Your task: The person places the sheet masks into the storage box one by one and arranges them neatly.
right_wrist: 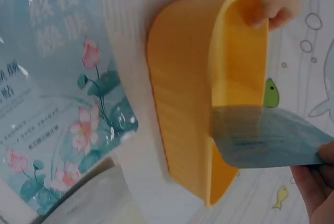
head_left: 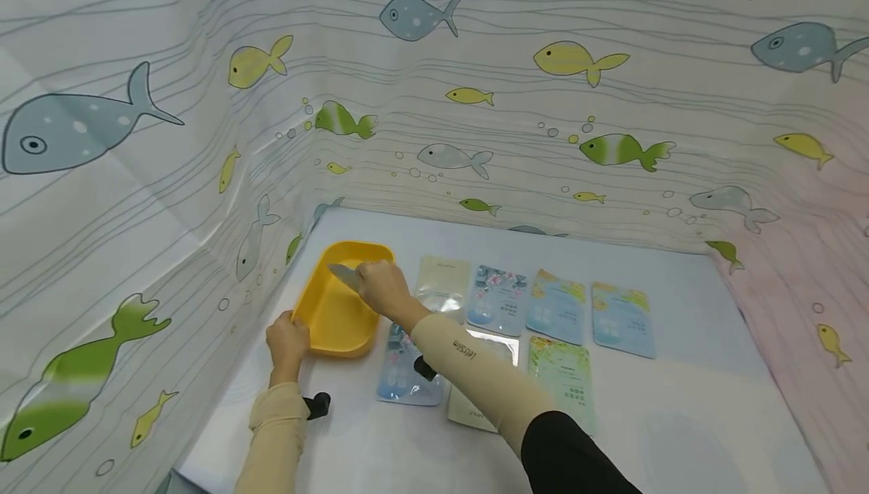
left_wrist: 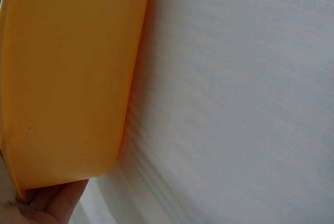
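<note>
A yellow plastic basin [head_left: 336,320] stands at the left of the white table. My left hand [head_left: 288,339] grips its near-left rim; in the right wrist view, that hand's fingers [right_wrist: 272,12] curl over the rim. Above the basin my right hand [head_left: 385,289] pinches one end of a flat blue-grey face mask packet [right_wrist: 266,138]. The packet spans the basin's opening in the right wrist view, and its printing is too dim to read. The left wrist view shows mostly the basin's outer wall [left_wrist: 75,78], with part of the left hand below.
Several face mask packets lie in two rows right of the basin, including a blue floral one [head_left: 498,299], a light blue one [head_left: 623,318] and a green one [head_left: 562,373]. My right forearm crosses the near row. Fish-printed curtain [head_left: 434,124] surrounds the table's back and sides.
</note>
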Action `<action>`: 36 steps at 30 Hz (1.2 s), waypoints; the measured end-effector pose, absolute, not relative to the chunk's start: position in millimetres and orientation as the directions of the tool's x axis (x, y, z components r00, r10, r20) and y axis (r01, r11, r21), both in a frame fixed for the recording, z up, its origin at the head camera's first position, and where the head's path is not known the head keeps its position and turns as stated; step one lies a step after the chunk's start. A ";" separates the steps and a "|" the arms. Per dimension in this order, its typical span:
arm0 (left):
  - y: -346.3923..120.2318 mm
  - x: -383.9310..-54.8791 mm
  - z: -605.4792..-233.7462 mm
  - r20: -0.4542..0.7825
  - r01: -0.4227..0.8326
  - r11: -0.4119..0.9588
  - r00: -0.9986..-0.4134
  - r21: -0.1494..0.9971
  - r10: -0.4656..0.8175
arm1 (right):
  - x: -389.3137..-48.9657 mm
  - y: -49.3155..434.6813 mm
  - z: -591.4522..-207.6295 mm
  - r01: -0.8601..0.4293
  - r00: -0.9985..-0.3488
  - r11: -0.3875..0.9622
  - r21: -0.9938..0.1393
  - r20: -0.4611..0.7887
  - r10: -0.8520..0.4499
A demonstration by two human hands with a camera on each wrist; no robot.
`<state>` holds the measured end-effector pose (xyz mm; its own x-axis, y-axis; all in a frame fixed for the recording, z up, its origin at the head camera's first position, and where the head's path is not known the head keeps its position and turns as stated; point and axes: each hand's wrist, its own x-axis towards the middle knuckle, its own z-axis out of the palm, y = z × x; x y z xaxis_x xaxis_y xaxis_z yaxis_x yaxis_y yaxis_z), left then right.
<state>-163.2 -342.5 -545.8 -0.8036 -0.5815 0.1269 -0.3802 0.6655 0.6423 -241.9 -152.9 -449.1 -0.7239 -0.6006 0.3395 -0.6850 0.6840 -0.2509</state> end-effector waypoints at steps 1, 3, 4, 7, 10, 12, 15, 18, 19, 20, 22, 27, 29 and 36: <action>-342.2 -163.4 -546.2 0.125 -0.384 0.667 -0.803 0.638 -0.582 | -238.8 -156.5 -451.7 -0.684 -0.726 0.688 -0.243 0.318 -0.609; -341.4 -163.7 -547.1 0.125 -0.386 0.668 -0.803 0.636 -0.582 | -233.2 -163.9 -458.6 -0.691 -0.720 0.690 -0.215 0.290 -0.631; -340.9 -164.0 -547.8 0.128 -0.384 0.671 -0.804 0.634 -0.581 | -230.2 -167.3 -462.3 -0.697 -0.714 0.689 -0.196 0.278 -0.643; -339.5 -164.9 -548.8 0.148 -0.370 0.679 -0.804 0.633 -0.576 | -221.5 -175.8 -469.7 -0.719 -0.688 0.682 -0.131 0.268 -0.674; -338.2 -165.4 -548.7 0.173 -0.358 0.687 -0.800 0.633 -0.575 | -214.7 -181.6 -473.1 -0.739 -0.663 0.672 -0.059 0.245 -0.708; -337.4 -165.3 -548.3 0.179 -0.351 0.687 -0.799 0.636 -0.574 | -211.1 -184.2 -473.9 -0.744 -0.657 0.668 -0.022 0.206 -0.725; -337.5 -165.2 -549.0 0.177 -0.343 0.690 -0.807 0.637 -0.564 | -206.6 -187.8 -477.8 -0.741 -0.666 0.672 0.007 0.122 -0.736; -338.5 -164.2 -550.1 0.175 -0.344 0.697 -0.811 0.630 -0.559 | -203.3 -192.2 -487.7 -0.729 -0.684 0.685 0.002 0.052 -0.728; -339.1 -163.8 -550.5 0.178 -0.346 0.698 -0.809 0.626 -0.560 | -202.3 -193.7 -491.7 -0.723 -0.690 0.690 -0.008 0.034 -0.723; -339.5 -163.1 -550.4 0.180 -0.348 0.699 -0.806 0.625 -0.563 | -201.4 -195.3 -495.9 -0.717 -0.697 0.697 -0.018 0.020 -0.717; -340.0 -162.1 -550.1 0.187 -0.351 0.698 -0.800 0.624 -0.570 | -199.3 -198.1 -503.9 -0.711 -0.703 0.703 -0.035 -0.004 -0.711; -339.7 -161.5 -549.0 0.177 -0.360 0.683 -0.793 0.636 -0.583 | -196.8 -202.1 -516.8 -0.693 -0.719 0.720 -0.042 -0.028 -0.694; -339.4 -162.0 -548.9 0.174 -0.359 0.684 -0.796 0.635 -0.579 | -197.6 -202.7 -519.1 -0.690 -0.722 0.722 -0.041 -0.033 -0.692; -342.4 -160.8 -548.5 0.197 -0.352 0.698 -0.793 0.624 -0.576 | -202.6 -201.2 -522.6 -0.713 -0.698 0.695 -0.090 -0.008 -0.717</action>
